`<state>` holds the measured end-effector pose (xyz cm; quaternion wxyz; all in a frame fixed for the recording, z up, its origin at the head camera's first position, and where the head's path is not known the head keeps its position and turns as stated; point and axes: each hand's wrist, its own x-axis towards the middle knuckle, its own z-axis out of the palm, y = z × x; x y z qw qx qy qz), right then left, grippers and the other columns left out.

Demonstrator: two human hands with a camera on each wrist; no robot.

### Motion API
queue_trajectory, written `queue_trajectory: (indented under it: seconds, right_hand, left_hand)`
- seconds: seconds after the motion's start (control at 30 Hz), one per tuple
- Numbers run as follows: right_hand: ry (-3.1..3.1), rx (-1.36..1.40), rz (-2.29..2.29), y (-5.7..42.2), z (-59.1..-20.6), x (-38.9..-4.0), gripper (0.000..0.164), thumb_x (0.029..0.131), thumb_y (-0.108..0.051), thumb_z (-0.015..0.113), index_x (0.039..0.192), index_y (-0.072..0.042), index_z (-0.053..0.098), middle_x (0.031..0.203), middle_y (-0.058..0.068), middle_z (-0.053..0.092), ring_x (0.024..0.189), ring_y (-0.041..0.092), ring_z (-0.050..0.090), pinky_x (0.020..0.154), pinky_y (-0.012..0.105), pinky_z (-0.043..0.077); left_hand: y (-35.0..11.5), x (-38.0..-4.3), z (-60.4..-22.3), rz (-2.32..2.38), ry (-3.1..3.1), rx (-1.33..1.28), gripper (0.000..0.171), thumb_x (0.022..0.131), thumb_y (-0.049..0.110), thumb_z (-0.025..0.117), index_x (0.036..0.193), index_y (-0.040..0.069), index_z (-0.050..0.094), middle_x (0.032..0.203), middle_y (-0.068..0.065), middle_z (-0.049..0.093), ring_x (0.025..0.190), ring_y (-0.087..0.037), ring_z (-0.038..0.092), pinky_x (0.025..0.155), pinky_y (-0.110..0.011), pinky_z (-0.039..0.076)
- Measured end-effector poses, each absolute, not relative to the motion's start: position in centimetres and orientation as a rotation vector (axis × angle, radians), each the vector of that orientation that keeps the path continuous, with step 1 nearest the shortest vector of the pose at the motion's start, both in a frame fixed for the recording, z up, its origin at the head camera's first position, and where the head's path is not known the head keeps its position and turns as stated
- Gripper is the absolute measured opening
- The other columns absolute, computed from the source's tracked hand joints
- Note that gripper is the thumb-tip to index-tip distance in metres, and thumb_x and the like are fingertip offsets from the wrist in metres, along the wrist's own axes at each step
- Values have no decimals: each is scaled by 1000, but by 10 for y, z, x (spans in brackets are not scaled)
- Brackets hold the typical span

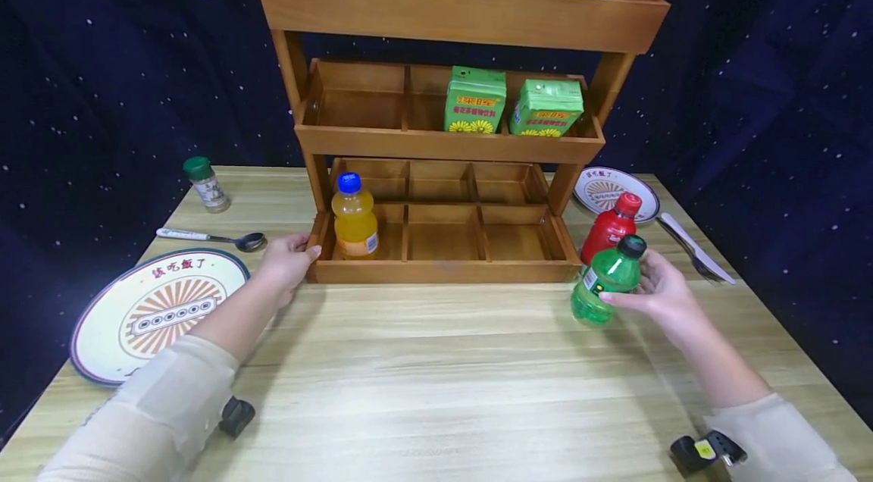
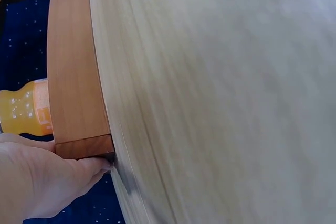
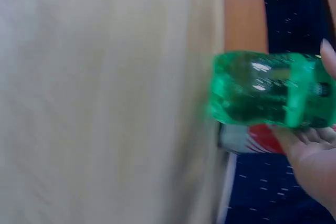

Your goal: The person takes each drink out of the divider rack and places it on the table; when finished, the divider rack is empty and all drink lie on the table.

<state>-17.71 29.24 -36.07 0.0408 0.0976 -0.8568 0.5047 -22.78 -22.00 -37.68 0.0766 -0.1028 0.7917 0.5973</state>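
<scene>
Gripping a see-through green plastic bottle (image 1: 603, 285) between thumb and fingers of the right hand (image 1: 660, 286) at four o'clock, in front of a glossy red bottle (image 1: 609, 230), and pinching with the left hand (image 1: 286, 264) the smooth, square-edged corner of a brown wooden rack (image 1: 409, 141) toward eight o'clock.

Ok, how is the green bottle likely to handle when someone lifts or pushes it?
The green bottle looks like see-through plastic, so it may give slightly under a squeeze from the right hand. Its glossy surface could be a bit slippery. Being rounded, it would probably roll if laid sideways on the table.
</scene>
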Motion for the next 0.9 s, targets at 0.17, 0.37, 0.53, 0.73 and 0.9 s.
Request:
queue_trajectory:
  seconds: [0.17,0.37,0.53,0.73,0.9]
  right_hand:
    - [-2670,324,1213,280,-327,-165,69,71,-18,77,125,2,38,118,19,51,106,33,50,90,38,44]
    - [-2191,556,1273,242,-276,-150,66,62,11,75,121,6,45,119,19,52,111,25,49,93,22,40]
    - [-2021,973,1608,178,-255,-151,60,65,20,68,118,14,42,121,26,48,114,34,45,97,35,37]
    - [-2328,1059,1662,97,-281,-199,56,75,-9,72,123,1,45,125,7,51,116,20,46,98,33,37]
    - [-2536,915,1630,34,-314,-245,73,69,-35,76,126,-4,44,128,2,48,115,12,45,96,26,38]
  left_hand:
    - [-220,-228,-377,1783,2377,-316,54,95,9,41,139,-5,14,142,-24,20,128,-33,25,104,-39,25]
    - [-220,-228,-376,1798,2365,-320,54,95,8,41,139,-5,13,142,-23,20,127,-33,26,103,-39,27]
    - [-220,-228,-376,1812,2355,-314,55,95,8,41,139,-5,12,142,-23,19,127,-33,25,103,-39,27]
    - [-222,-227,-377,1801,2369,-316,55,94,8,41,140,-4,12,143,-23,18,128,-33,23,104,-39,25]
    - [-220,-228,-378,1810,2376,-314,55,94,7,43,139,-4,14,142,-23,21,127,-33,26,103,-39,27]
